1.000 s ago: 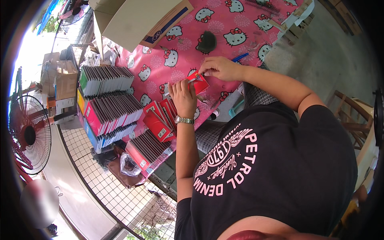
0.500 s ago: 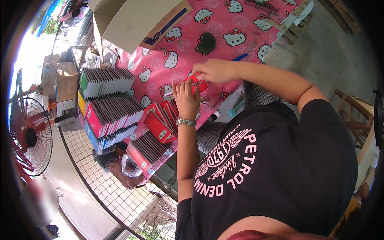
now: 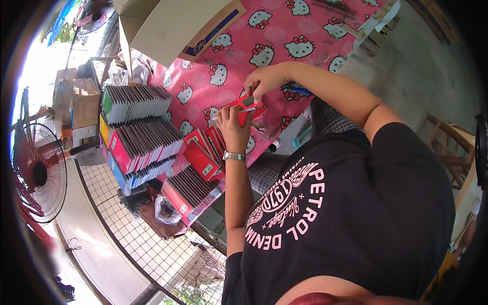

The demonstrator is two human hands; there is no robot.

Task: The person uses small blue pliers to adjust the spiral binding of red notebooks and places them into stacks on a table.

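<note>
Harsh daylight glare at far left, dark curved fisheye edges.

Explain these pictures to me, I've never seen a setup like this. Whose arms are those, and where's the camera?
There's no machine here: a person is working with two bare hands. Every picture comes from one wide fisheye camera worn on the person's head, looking down, so straight edges look bent. The left hand rests on a red notebook; the right hand holds a small dark piece at it. On the pink patterned tablecloth lie more red notebooks, with stacks of spiral notebooks farther left and a cardboard box toward the top.
</note>
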